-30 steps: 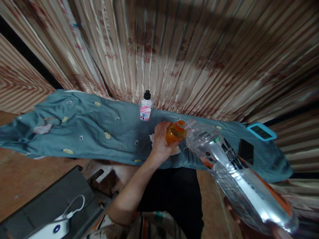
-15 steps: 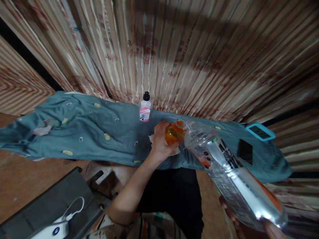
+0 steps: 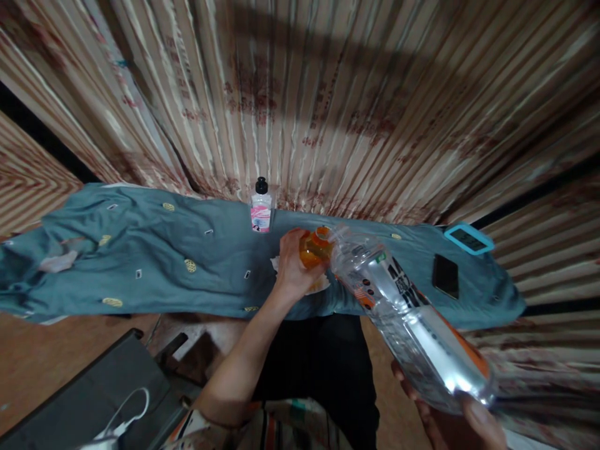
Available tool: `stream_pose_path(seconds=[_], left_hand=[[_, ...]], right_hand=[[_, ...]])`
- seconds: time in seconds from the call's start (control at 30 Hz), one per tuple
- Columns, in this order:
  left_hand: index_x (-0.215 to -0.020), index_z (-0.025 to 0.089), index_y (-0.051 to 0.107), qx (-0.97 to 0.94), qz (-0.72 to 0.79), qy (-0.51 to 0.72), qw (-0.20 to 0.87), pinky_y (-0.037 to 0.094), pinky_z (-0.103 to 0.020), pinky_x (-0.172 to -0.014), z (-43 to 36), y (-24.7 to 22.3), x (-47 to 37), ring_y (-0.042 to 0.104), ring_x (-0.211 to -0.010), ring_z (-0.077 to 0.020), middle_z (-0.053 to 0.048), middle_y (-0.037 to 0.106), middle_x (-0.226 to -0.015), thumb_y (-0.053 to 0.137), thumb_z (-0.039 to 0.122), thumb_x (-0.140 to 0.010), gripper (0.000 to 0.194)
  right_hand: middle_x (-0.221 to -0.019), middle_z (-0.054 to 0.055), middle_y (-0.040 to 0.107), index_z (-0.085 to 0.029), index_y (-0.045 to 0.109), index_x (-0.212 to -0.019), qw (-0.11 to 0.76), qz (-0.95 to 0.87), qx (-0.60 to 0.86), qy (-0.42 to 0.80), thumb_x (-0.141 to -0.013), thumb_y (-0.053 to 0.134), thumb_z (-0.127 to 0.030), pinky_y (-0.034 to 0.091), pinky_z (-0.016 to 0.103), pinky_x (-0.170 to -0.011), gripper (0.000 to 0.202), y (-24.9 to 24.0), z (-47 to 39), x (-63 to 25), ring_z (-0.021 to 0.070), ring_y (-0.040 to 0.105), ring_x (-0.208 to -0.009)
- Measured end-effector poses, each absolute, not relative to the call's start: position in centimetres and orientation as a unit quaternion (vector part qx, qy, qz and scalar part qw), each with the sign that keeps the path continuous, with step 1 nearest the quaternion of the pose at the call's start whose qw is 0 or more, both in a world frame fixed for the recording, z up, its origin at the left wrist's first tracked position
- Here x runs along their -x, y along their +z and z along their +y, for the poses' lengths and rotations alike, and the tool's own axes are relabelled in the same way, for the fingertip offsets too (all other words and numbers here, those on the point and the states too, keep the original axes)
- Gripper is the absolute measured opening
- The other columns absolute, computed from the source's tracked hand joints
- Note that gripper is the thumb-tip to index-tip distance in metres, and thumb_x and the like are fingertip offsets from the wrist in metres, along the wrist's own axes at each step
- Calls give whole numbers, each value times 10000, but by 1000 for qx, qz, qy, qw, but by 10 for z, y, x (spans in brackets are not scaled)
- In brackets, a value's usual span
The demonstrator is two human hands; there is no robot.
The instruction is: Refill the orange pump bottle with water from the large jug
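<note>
While left hand curls round amber bottle, right hand grips tilted clear bottle

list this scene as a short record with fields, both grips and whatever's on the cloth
left grip: around small amber container
right grip: on large clear bottle, near its base
clear bottle pose: tilted, neck at container's mouth
pouring: cannot tell
surface: teal patterned cloth
back edge: upright black-capped bottle
right end: dark phone, blue-framed display
</note>
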State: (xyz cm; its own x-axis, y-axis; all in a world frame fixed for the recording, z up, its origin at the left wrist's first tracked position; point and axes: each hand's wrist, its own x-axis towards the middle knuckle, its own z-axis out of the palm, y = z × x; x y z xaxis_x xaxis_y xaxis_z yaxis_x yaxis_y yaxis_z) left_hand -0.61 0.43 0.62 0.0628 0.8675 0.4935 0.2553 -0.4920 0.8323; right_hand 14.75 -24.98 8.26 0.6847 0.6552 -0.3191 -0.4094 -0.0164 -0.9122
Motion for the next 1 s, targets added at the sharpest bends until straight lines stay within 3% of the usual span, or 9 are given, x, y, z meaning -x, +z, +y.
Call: stream_pose_path(seconds=[0.13,0.37,0.5,0.67,0.83,1.0], left_hand=[[-1353,229,583,-683,405,545,268,538,-550,-1125,7,4,6,639,-1290,-339,-123,670,-1341,891,310,-719,709],[-1377,246,616,-683,409,543,267,512,-580,-1156,10,4,7,613,-1318,-354,-125,654,-1375,868,289,-717,708],[-1372,232,620,-684,407,547,259,521,-569,-1150,12,3,5,622,-1293,-342,-122,658,-1355,845,284,-729,683],[-1362,251,630,-685,402,550,258,538,-553,-1132,13,2,4,638,-1262,-326,-106,675,-1333,830,249,-735,658],[-1350,259,634,-686,395,558,248,538,-558,-1130,15,0,2,647,-1261,-324,-99,687,-1328,835,255,-737,646],[-1317,255,641,-691,388,563,233,520,-575,-1130,19,-3,0,658,-1263,-335,-112,708,-1330,852,275,-747,607]], right_hand=[[-891,61,806,-289,781,-1136,704,-108,589,383,-642,982,-587,567,303,-708,611,86,-246,-136,222,707,-702],[-917,82,803,-260,793,-1038,698,-107,601,375,-639,970,-648,590,314,-718,584,78,-249,-133,242,734,-762],[-900,61,800,-296,766,-1087,707,-134,589,368,-659,960,-659,586,301,-677,594,73,-248,-131,218,708,-688],[-1008,65,813,-349,643,-1454,709,-158,552,409,-694,964,-663,597,239,-711,882,71,-247,-129,207,753,-799],[-1217,54,796,-356,680,-1428,721,-148,538,411,-676,986,-652,614,226,-715,864,70,-248,-125,206,773,-864],[-1059,88,823,-302,738,-1328,739,-153,516,405,-727,968,-589,644,259,-713,705,51,-252,-131,237,798,-821]])
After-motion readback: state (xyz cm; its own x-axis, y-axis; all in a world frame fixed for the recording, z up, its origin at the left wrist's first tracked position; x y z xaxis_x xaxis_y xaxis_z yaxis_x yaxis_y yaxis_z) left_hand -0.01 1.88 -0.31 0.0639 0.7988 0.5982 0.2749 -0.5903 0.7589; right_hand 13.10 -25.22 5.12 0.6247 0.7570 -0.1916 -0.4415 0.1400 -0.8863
